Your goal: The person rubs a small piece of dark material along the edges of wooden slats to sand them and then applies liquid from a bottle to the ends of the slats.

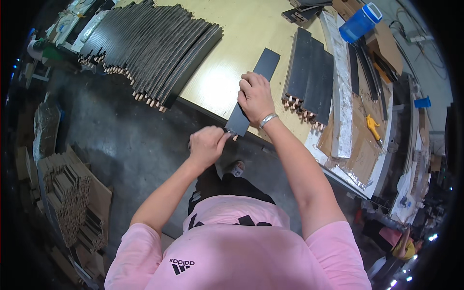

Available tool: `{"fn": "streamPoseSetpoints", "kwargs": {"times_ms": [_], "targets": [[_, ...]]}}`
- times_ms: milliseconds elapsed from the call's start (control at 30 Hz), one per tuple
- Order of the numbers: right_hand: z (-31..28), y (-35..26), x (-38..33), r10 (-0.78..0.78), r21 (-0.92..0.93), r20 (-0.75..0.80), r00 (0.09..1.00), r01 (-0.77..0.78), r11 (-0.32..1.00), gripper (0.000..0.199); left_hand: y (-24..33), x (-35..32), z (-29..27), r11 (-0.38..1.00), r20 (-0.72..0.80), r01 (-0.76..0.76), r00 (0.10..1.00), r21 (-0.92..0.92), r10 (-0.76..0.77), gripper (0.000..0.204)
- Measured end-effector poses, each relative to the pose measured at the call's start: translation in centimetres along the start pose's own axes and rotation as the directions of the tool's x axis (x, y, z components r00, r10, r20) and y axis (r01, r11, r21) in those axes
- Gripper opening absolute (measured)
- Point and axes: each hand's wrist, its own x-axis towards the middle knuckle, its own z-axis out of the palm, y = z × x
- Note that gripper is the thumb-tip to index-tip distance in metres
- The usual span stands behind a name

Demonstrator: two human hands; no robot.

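A dark grey wooden slat lies at a slant on the pale table, its near end jutting past the front edge. My right hand is wrapped over its middle, fingers curled round the far side. At the near end, my left hand is closed, with thumb and forefinger against the slat's corner. Something small shows there, but I cannot make out what the fingers hold. A light wooden dowel pokes out of that same end.
Left on the table stands a long row of dark slats with dowel ends. Another slat stack lies right, beside a white wrapped strip, a yellow air gun and a blue bottle. Boards are piled on the floor.
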Motion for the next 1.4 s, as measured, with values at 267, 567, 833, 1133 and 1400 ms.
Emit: {"fn": "streamPoseSetpoints", "kwargs": {"times_ms": [267, 567, 833, 1133, 1400], "targets": [[0.1, 0.3, 0.1, 0.005, -0.001, 0.014, 1.0, -0.005, 1.0, 0.019, -1.1, 0.1, -0.1, 0.992, -0.147, 0.106, 0.982, -0.072, -0.116, 0.017], [0.2, 0.2, 0.3, -0.024, 0.002, 0.001, 1.0, 0.024, 1.0, 0.019, -2.0, -1.5, 0.5, 0.982, -0.023, 0.079, 0.996, -0.174, -0.084, 0.009], [-5.1, -1.3, 0.5, -0.199, 0.173, 0.452, 0.87, 0.133, 0.976, 0.071, -1.7, -3.0, -0.6, 0.583, 0.125, 0.537, 0.791, -0.61, -0.598, 0.013], [-7.5, -4.2, 1.1, -0.402, 0.082, 0.521, 0.753, 0.425, 0.901, 0.061, -0.1, -2.9, -3.3, 0.382, 0.12, 0.462, 0.747, -0.801, -0.654, 0.014], [-12.3, -8.3, 3.5, -0.293, 0.255, -0.1, 0.951, 0.309, 0.916, 0.066, 3.3, 1.3, -9.9, 0.438, 0.039, 0.274, 0.88, -0.856, -0.474, 0.021]]}}
